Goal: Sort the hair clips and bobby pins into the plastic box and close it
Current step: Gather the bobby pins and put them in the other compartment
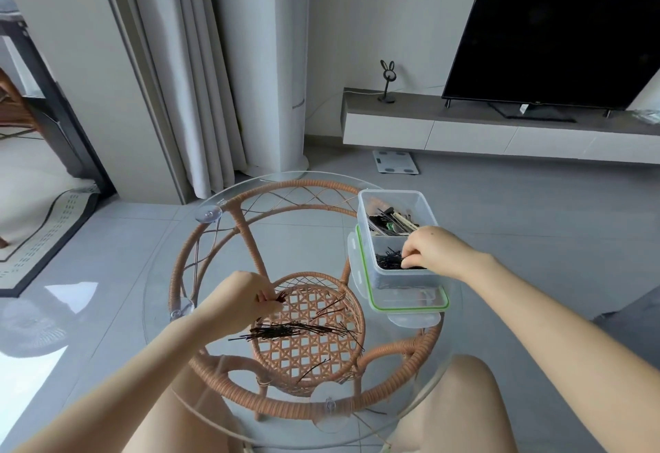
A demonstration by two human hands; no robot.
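A clear plastic box (pixel 403 279) stands at the right of the round glass table (pixel 171 331), on top of its green-rimmed lid (pixel 410 306). The far compartment holds hair clips (pixel 391 222); the near one holds black bobby pins (pixel 387 259). My right hand (pixel 430 251) reaches into the near compartment with its fingers pinched among those pins. A loose pile of black bobby pins (pixel 296 331) lies on the glass at the table's centre. My left hand (pixel 246 301) hovers just left of it, fingers pinched on a few pins.
The glass top rests on a woven rattan frame (pixel 228 381) with a lower shelf showing through. A single stray pin (pixel 314 368) lies nearer to me. My knees sit under the near rim. Beyond are a curtain, a floor scale (pixel 394 162) and a TV on a low cabinet.
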